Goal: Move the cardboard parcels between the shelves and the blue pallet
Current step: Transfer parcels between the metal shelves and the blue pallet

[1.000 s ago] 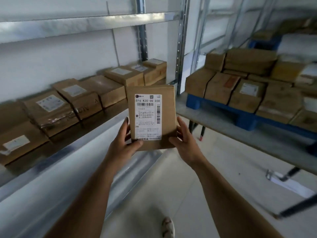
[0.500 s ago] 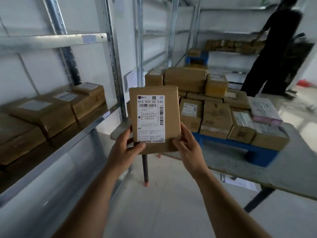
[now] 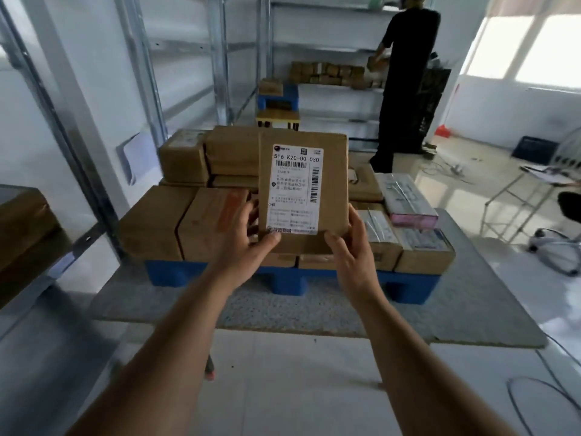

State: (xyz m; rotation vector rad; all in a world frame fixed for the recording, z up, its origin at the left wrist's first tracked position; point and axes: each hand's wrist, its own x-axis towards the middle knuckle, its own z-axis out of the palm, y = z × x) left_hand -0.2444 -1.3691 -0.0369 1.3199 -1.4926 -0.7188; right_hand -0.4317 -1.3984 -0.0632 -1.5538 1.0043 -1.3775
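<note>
Two hands on one parcel: my left hand pinches its lower-left corner, thumb on the label face, fingers curled behind; my right hand clasps the lower-right corner likewise. Parcel stands upright, long axis vertical, label toward me, held in the air above the near edge of the blue pallet on the table. Pallet stack lies straight ahead, just beyond the fingers. Neither hand is nearer, I judge. Set-down likely needs tipping the parcel flat first. Free slot not visible from here.
</note>
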